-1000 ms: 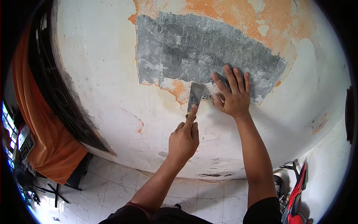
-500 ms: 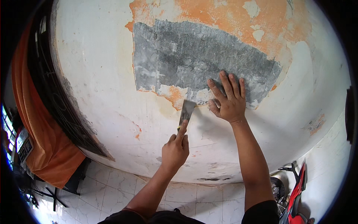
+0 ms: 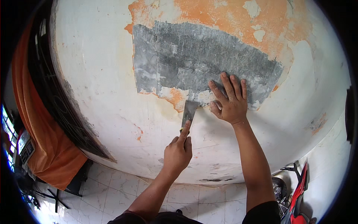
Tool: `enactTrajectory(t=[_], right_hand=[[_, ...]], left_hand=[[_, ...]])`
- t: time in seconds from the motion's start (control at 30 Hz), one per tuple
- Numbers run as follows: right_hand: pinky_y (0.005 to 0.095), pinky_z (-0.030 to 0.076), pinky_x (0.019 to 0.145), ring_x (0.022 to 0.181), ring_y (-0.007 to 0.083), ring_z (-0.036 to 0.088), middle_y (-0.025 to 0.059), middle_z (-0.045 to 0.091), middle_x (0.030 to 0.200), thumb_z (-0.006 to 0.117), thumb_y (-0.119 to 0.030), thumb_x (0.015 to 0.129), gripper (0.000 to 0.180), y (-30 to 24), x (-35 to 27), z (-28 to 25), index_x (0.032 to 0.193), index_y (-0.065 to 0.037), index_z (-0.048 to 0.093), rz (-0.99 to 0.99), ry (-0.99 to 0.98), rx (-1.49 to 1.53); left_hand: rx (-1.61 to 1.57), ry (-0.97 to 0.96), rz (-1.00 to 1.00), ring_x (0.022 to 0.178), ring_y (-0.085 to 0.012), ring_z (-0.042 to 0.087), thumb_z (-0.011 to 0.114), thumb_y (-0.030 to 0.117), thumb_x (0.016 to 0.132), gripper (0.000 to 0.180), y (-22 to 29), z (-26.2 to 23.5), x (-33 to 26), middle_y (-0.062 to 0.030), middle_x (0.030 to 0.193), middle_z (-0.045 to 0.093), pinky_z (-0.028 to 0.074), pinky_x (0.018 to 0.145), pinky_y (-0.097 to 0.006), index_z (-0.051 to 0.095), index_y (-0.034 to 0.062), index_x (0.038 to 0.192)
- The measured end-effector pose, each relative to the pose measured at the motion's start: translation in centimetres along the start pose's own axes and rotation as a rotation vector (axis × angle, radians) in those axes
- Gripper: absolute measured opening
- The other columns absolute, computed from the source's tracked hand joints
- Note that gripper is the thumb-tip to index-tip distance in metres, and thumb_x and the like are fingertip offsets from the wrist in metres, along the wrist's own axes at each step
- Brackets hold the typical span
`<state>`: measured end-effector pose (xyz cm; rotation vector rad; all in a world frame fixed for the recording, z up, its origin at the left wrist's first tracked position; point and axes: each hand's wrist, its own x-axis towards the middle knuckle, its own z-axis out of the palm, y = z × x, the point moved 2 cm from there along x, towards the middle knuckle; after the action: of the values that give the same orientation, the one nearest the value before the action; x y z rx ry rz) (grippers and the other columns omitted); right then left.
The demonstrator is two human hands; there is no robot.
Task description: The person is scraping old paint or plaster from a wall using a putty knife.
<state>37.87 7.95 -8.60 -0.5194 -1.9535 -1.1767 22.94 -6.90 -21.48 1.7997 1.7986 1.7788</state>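
Observation:
My left hand (image 3: 178, 153) is closed round the handle of a putty knife (image 3: 189, 113), its index finger stretched along the metal blade. The blade's edge meets the wall at the lower border of a bare grey patch (image 3: 201, 52), where paint has come off. Most of the handle is hidden in my fist. To the right, my right hand (image 3: 233, 102) lies against the wall with fingers spread, fingertips on the grey patch and palm over its lower edge. Orange old paint (image 3: 175, 96) shows at the ragged edge beside the blade.
White painted wall (image 3: 93, 74) surrounds the patch, with a larger orange area (image 3: 220, 16) above. An orange cloth (image 3: 52, 156) hangs by a dark framed opening at left. A red and black motorbike (image 3: 298, 194) stands at lower right. Pale tiles (image 3: 182, 194) cover the floor.
My left hand and the putty knife have shifted slightly right relative to the patch's lower edge. My right hand keeps its place on the wall; the whole view has moved a little.

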Motion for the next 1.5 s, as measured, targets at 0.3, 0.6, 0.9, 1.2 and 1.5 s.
enactTrajectory(t=[0.3,0.6,0.9,1.2,1.5], right_hand=[[0.0533,0.013,0.126,0.153,0.0291,0.030,0.0076,0.038,0.164,0.050,-0.047,0.095,0.055,0.5,-0.4,0.1,0.148,-0.034,0.056,-0.006,-0.006,-0.017],[0.0534,0.013,0.126,0.153,0.0294,0.029,0.0085,0.037,0.164,0.050,-0.047,0.095,0.055,0.7,-0.4,-0.1,0.149,-0.034,0.055,-0.012,-0.008,-0.019],[0.0542,0.013,0.126,0.153,0.0298,0.029,0.0083,0.037,0.164,0.053,-0.046,0.093,0.057,0.6,-0.5,-0.1,0.149,-0.035,0.054,-0.011,-0.039,-0.024],[0.0526,0.012,0.127,0.154,0.0290,0.028,0.0078,0.037,0.165,0.049,-0.048,0.096,0.054,0.8,-0.6,0.2,0.147,-0.033,0.057,-0.019,-0.014,-0.035],[0.0526,0.013,0.126,0.153,0.0296,0.030,0.0086,0.039,0.163,0.049,-0.048,0.096,0.055,0.0,-0.2,0.4,0.148,-0.033,0.057,-0.017,0.001,-0.005]], left_hand=[[0.037,-0.124,-0.119,0.076,-0.0389,0.070,0.058,0.011,0.099,0.062,-1.6,0.4,-1.4,-0.0209,0.091,0.070,0.057,0.069,-0.047,0.041,0.0232,0.157],[0.068,-0.037,-0.001,0.062,-0.0377,0.066,0.059,0.014,0.098,0.065,0.1,0.7,1.2,-0.0159,0.077,0.067,0.055,0.057,-0.051,0.037,0.0263,0.159],[0.046,-0.062,-0.086,0.077,-0.0373,0.071,0.058,0.009,0.098,0.061,2.8,-0.4,3.4,-0.0181,0.095,0.074,0.057,0.069,-0.047,0.042,0.0222,0.156],[0.097,-0.082,-0.095,0.067,-0.0369,0.068,0.058,0.014,0.099,0.062,1.8,0.4,1.0,-0.0166,0.083,0.069,0.057,0.061,-0.048,0.039,0.0253,0.158],[0.152,-0.056,-0.085,0.057,-0.0367,0.064,0.058,0.016,0.099,0.063,-2.3,1.1,-2.2,-0.0163,0.071,0.064,0.054,0.053,-0.048,0.038,0.0272,0.158]])
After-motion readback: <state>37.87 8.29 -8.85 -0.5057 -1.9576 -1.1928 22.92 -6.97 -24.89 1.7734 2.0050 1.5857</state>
